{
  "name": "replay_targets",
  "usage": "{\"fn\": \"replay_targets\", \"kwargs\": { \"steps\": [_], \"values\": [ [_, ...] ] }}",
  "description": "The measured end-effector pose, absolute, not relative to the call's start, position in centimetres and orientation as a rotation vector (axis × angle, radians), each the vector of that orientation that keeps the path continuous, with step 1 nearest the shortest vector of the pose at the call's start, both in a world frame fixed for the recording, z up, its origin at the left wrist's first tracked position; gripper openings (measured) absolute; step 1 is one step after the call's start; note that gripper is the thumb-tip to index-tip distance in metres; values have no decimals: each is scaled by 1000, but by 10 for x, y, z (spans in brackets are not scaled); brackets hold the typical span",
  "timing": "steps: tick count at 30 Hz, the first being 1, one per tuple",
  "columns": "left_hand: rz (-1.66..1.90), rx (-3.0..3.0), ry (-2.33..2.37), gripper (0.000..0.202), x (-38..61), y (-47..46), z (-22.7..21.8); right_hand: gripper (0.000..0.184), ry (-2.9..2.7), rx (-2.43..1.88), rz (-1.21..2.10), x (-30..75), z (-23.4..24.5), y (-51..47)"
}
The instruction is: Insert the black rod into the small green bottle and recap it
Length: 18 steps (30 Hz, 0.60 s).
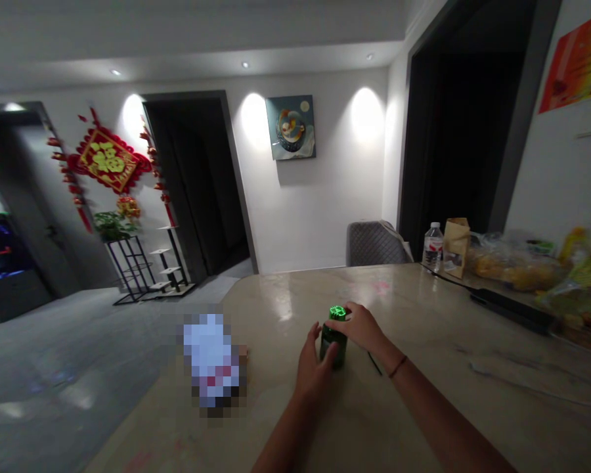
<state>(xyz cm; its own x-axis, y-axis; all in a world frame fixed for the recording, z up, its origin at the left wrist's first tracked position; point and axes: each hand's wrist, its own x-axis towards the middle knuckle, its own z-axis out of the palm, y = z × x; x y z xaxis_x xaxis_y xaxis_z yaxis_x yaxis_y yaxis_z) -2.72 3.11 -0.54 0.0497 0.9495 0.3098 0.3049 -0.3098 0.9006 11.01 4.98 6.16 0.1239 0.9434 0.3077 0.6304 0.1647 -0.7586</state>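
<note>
My right hand (359,326) is reaching over the bright green lid (337,313) of a dark jar (333,349), its fingers closing narrowly against the lid's side, while my left hand (315,374) is wrapping the jar's body from the near side. The jar is standing upright on the desk (295,289) between my hands, its long axis pointing straight up.

The person's left hand (314,369) wraps the side of a dark green bottle (333,348), while the right hand (360,327) reaches over, fingers on its bright green cap (337,313). Both are over a polished stone countertop (423,328). At one o'clock from the bottle stand a plastic water bottle (433,247) and a kraft paper bag (456,247); at nine o'clock lies a pixelated, unreadable object (211,360).
</note>
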Motion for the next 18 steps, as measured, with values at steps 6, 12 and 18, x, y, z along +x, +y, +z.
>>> {"fn": "replay_targets", "kwargs": {
  "steps": [6, 12, 18],
  "values": [
    [1355, 1782, 1437, 86, -12, 21, -11, 34, -1688, -1626, 375, 104, 82, 29],
    [1348, 1771, 1504, 69, -12, 12, -8, 39, -1779, -1781, 272, 102, 98, 13],
    [1357, 1820, 1491, 64, -12, 10, -1, 55, -1900, -1867, 105, 105, 106, 9]
  ]
}}
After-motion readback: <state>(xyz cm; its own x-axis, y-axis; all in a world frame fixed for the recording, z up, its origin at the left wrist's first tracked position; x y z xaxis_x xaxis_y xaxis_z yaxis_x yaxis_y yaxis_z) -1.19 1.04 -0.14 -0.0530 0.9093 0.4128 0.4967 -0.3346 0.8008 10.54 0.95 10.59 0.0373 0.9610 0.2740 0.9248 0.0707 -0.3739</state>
